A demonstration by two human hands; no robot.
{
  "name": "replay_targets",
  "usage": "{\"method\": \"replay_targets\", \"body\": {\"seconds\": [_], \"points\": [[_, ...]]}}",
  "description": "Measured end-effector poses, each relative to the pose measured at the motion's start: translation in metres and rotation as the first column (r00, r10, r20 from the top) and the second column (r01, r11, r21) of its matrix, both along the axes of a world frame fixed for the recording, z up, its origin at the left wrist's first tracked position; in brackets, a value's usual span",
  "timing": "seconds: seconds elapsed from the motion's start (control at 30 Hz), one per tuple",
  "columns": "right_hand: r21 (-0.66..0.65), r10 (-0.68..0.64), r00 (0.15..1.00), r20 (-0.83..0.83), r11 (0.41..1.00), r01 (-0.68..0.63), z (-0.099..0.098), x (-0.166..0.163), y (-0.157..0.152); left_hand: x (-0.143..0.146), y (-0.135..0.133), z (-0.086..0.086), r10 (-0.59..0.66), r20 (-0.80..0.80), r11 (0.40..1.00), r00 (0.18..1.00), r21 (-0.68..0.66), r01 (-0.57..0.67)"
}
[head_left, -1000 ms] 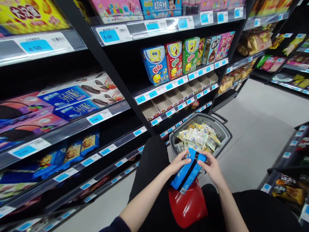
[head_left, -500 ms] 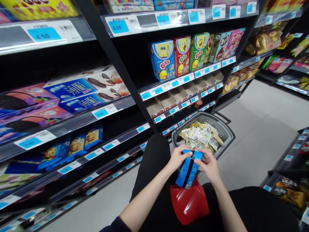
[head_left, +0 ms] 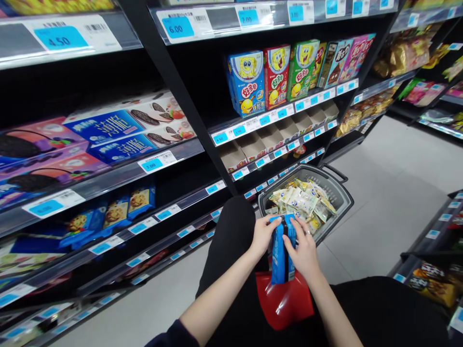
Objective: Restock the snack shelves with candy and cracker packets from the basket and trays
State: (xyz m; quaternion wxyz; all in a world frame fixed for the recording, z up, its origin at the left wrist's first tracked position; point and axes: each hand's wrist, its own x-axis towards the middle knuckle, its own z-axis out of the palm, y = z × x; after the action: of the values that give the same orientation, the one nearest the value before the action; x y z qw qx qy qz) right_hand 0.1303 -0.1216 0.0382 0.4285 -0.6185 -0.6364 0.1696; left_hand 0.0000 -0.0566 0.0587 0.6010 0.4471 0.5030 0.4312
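Observation:
Both my hands hold a blue snack packet [head_left: 281, 255] upright in front of my lap. My left hand [head_left: 263, 234] grips its upper left edge with curled fingers. My right hand [head_left: 304, 249], with a ring on one finger, wraps over its right side and top. The packet's lower end rests against a red plastic item [head_left: 285, 302] on my lap. Just beyond my hands sits a grey shopping basket [head_left: 340, 190] holding several pale snack packets [head_left: 302, 201].
Black store shelves run along the left with blue price tags: biscuit boxes [head_left: 104, 127] at mid height, cartoon snack boxes [head_left: 275, 77] farther along, cookie bags [head_left: 115, 214] lower down. Grey floor aisle [head_left: 390, 193] stretches ahead right. Another shelf [head_left: 430, 274] stands at the right edge.
The blue packet has been turned from a slant to upright and squeezed narrower between my hands. My right hand has moved over its top. The view has dropped slightly.

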Motion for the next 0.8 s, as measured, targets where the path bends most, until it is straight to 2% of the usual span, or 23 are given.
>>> {"method": "replay_targets", "body": {"seconds": [0.23, 0.43, 0.6, 0.8], "points": [[-0.009, 0.012, 0.991, 0.135, 1.0, -0.011, -0.008, 0.0, 0.0, 0.004, -0.003, -0.001, -0.027, 0.001, 0.998, 1.0, -0.053, 0.027], [0.073, -0.079, 0.955, 0.285, 0.996, 0.06, -0.005, 0.001, 0.002, 0.006, -0.007, 0.004, -0.063, 0.019, 0.996, 0.998, -0.054, 0.064], [0.163, -0.12, 0.872, 0.475, 0.985, 0.047, -0.001, -0.001, -0.001, 0.011, -0.011, 0.006, -0.062, 0.007, 0.997, 0.998, -0.038, 0.062], [0.192, -0.227, 0.748, 0.624, 0.972, 0.134, 0.009, -0.014, -0.001, 0.013, -0.013, 0.01, -0.079, -0.075, 0.995, 0.994, 0.046, 0.083]]}}
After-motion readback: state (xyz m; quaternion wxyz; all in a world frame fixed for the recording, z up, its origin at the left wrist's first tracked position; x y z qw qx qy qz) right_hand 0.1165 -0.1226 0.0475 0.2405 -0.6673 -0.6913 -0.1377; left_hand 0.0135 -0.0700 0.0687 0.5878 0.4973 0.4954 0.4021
